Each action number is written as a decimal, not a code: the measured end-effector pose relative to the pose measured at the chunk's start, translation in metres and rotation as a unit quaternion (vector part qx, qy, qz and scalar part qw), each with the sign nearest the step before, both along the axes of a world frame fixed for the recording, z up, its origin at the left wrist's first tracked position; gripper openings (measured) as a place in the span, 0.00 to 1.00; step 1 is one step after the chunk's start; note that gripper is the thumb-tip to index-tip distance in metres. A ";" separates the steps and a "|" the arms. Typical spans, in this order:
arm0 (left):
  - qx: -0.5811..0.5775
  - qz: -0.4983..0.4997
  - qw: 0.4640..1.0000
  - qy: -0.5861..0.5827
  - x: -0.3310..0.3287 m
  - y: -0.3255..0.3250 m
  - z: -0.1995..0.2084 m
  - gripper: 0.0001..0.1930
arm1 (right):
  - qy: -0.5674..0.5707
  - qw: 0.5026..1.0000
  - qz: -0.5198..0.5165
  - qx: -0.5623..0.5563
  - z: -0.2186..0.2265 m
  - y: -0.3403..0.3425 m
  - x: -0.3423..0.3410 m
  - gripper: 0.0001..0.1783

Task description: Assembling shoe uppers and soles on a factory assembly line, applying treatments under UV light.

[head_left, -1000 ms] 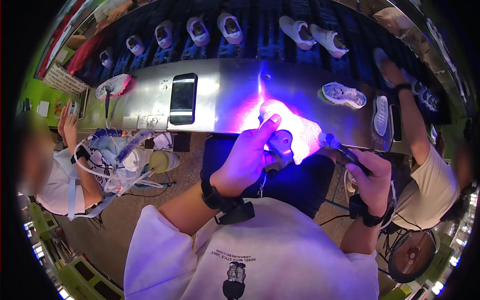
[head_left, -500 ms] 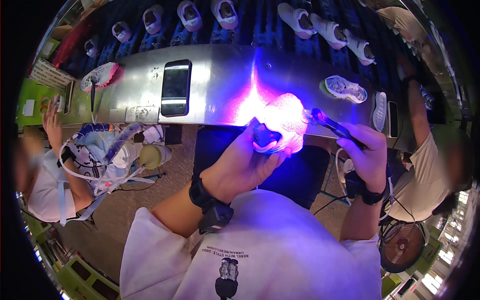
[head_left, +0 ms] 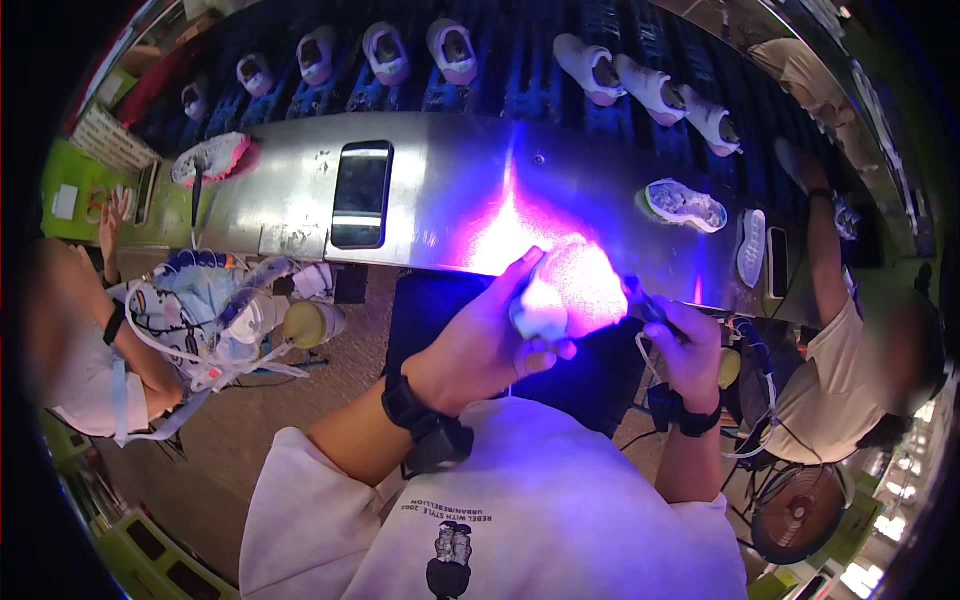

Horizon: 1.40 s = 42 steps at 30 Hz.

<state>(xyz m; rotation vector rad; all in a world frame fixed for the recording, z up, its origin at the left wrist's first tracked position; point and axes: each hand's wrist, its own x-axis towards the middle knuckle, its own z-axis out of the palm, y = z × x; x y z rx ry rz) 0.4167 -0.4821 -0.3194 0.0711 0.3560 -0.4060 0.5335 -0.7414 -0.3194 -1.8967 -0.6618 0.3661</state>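
Clasping lit shoe (head_left: pixel 590 288): left hand (head_left: pixel 474 345) wrapped round it | pinching dark brush (head_left: pixel 643 300): right hand (head_left: pixel 690 350) clamped on it

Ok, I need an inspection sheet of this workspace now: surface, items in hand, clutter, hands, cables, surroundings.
Surface: metal bench, glaring pink-violet light near its front edge.
Items in hand: shoe, details washed out by the light; dark-handled tool, tip at the shoe's right side, contact unclear.
Clutter: phone left of the light; pink-edged sole farther left; two pale soles, one nearer, one beside a second phone.
Hands: left hand grips the shoe; right hand grips the tool.
Cables: pale tubing tangled at left, below bench level.
Surroundings: pale shoes on a dark conveyor; co-workers either side; round fan lower right.
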 end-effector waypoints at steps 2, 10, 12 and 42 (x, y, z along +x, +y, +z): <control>0.298 0.020 0.953 -0.058 -0.007 -0.005 0.003 0.23 | -0.021 0.994 -0.031 -0.101 0.013 0.009 0.000 0.20; 0.489 0.049 0.857 -0.156 0.025 0.010 0.012 0.41 | -0.056 0.998 -0.016 -0.036 0.034 0.001 -0.016 0.18; 0.497 0.040 0.847 -0.184 0.026 0.008 0.011 0.39 | -0.077 0.997 -0.023 0.002 0.043 0.000 -0.014 0.19; 0.650 -0.036 0.727 -0.220 0.052 -0.018 0.031 0.47 | -0.029 0.994 -0.049 0.092 0.047 -0.022 0.047 0.18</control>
